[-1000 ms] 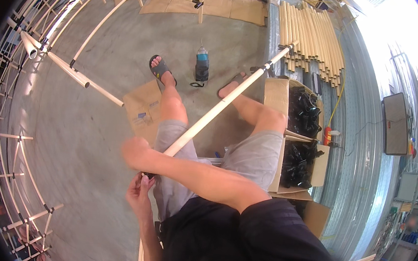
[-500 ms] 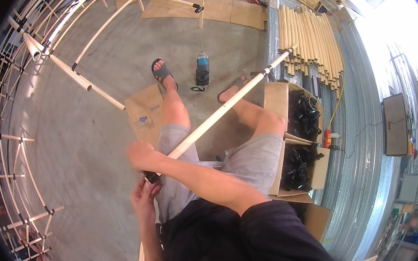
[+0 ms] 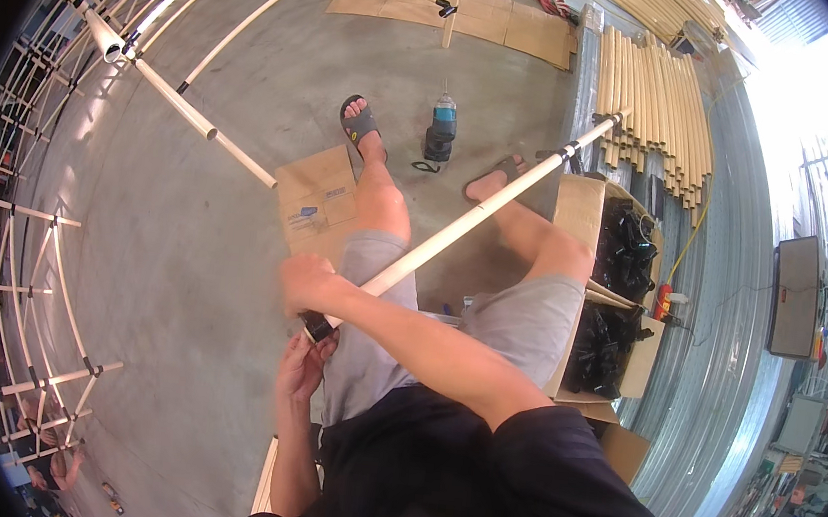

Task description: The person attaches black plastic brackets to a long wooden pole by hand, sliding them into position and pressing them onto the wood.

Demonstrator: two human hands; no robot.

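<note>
A long pale pole (image 3: pixel 467 222) slants across my lap, from my hands up to the right. At its near end is a black connector (image 3: pixel 317 327). The fingers of my left hand (image 3: pixel 301 362) are closed on that connector from below. My right arm crosses over the pole, and my right hand (image 3: pixel 306 283) is a slightly blurred fist just above the connector. What sits inside that fist is hidden. Farther up the pole is a black fitting (image 3: pixel 569 152), and the far tip also carries a dark piece.
Between my feet stands a blue-black power drill (image 3: pixel 440 129). Open boxes of black connectors (image 3: pixel 625 241) sit at my right, near stacked poles (image 3: pixel 653 107) and metal profiles. Flat cardboard (image 3: pixel 315 194) lies ahead-left. Pole frames (image 3: pixel 33 386) fill the left side; another person (image 3: pixel 55 468) is beyond.
The whole view has shifted, so the scene appears farther right and higher. Both hands remain at the pole's near end, with the right fist a little nearer the pole.
</note>
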